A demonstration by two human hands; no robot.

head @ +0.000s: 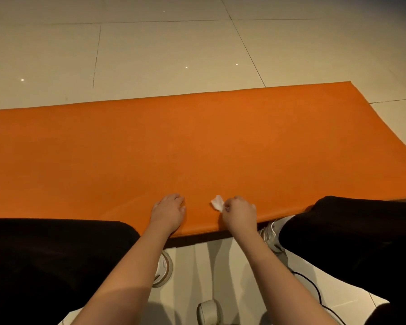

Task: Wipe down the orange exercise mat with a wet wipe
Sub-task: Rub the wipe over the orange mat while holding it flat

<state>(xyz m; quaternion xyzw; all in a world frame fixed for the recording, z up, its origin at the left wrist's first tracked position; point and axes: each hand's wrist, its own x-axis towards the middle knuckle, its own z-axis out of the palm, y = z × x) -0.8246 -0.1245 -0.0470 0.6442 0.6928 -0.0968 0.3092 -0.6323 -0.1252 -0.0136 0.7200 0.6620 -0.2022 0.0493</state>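
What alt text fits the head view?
Seen from above, a person's right hand pinches a small white wet wipe at the near edge of an orange exercise mat, while the left hand rests on the mat beside it. The mat lies on a pale tiled floor, with dark-trousered legs at either side.

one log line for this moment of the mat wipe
left hand: rests on orange mat | right hand: pinches wet wipe at mat's near edge | mat: on tiled floor

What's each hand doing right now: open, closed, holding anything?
Left hand: open, resting on the orange mat.
Right hand: closed, pinching the wet wipe.
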